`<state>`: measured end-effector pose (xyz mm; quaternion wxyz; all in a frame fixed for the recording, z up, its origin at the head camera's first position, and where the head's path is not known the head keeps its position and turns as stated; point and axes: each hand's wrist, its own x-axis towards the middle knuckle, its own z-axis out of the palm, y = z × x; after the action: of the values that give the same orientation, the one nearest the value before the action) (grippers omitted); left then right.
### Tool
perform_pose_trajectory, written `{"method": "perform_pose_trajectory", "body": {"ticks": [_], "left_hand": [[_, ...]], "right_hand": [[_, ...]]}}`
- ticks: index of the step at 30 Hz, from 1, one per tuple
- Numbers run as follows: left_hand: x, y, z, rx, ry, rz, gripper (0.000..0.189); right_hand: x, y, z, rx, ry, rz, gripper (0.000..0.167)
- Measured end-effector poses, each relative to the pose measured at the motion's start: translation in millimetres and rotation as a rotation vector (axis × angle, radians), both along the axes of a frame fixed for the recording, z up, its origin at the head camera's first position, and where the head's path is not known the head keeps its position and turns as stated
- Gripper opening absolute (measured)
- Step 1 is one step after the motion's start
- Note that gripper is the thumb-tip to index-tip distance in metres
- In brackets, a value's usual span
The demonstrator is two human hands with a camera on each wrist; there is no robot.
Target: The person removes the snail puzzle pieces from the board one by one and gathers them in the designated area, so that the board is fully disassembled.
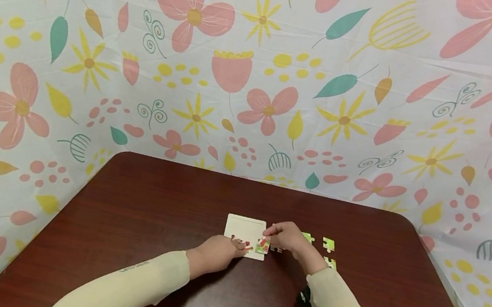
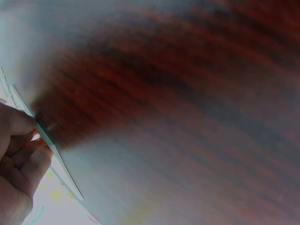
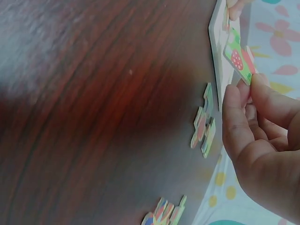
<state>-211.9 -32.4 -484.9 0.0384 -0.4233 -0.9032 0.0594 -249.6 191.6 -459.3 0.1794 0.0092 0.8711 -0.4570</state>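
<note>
A white square puzzle tray (image 1: 246, 224) lies on the table with red-and-white picture pieces (image 1: 242, 243) along its front. My left hand (image 1: 218, 252) holds its front edge; in the left wrist view my thumb (image 2: 21, 123) and bent fingers (image 2: 35, 164) meet the tray's rim. My right hand (image 1: 288, 237) pinches a green puzzle piece (image 3: 238, 56) with a red spotted shape, between thumb and forefinger. That piece is tilted over the tray's front right corner.
Loose puzzle pieces (image 3: 203, 124) lie right of the tray, partly behind my right hand. Farther right are more green pieces (image 1: 329, 244). A dark object (image 1: 304, 298) shows beside my right sleeve (image 1: 338, 301). The brown table (image 1: 167, 200) meets a flowered cloth (image 1: 213, 119) behind.
</note>
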Motion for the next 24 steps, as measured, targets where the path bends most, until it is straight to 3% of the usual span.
{"method": "perform_pose_trajectory", "body": {"ticks": [13,24], "left_hand": [[0.9,-2.2,2.0,0.039,-0.021,-0.002,0.042],[1.1,-1.6,1.3,0.049,-0.008,-0.002,0.041]], "right_hand": [[11.3,22.6,7.9,-0.023,-0.01,0.008,0.017],[20.3,55.4,10.8,0.042,-0.015,0.011,0.018]]}}
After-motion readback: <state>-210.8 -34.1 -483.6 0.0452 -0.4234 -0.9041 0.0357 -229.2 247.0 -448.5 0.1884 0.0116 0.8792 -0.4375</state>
